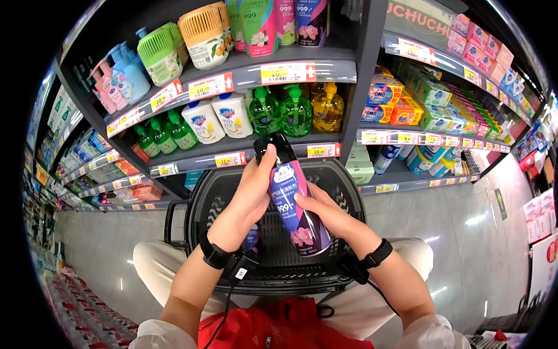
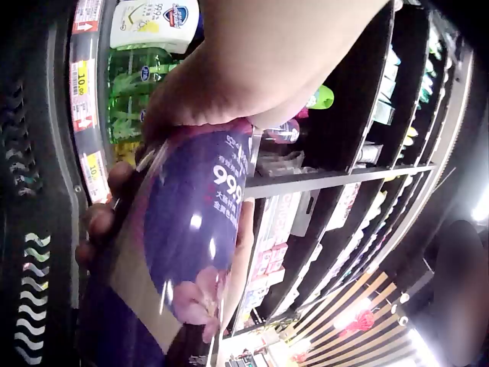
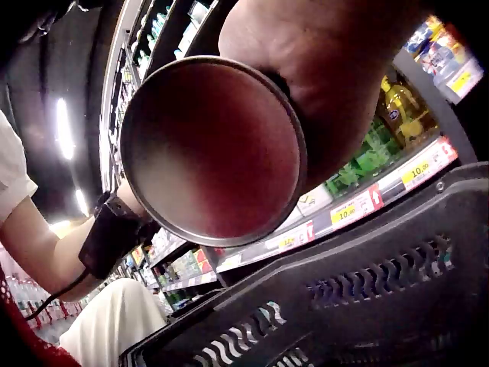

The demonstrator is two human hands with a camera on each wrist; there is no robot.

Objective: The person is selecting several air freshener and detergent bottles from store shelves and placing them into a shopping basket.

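Observation:
A purple aerosol can (image 1: 294, 203) with a black cap is tilted over a black shopping basket (image 1: 279, 286). My left hand (image 1: 247, 189) grips its upper part, the thumb along the cap. Lower down, my right hand (image 1: 326, 210) holds the can's side with the thumb across the label. The left wrist view shows the can's printed label (image 2: 191, 206) close up, with a pink flower and "99.9". Its round base (image 3: 214, 153) faces the camera in the right wrist view. Inside the basket, a blue-purple item (image 1: 251, 237) is partly hidden by my left wrist.
Ahead stands a shelf with green pump bottles (image 1: 295, 110), white bottles (image 1: 203, 122) and similar spray cans (image 1: 258, 26) above. To the right are boxed goods (image 1: 407, 107) and blue tubs (image 1: 419, 160). Grey floor tiles (image 1: 465, 232) surround my knees.

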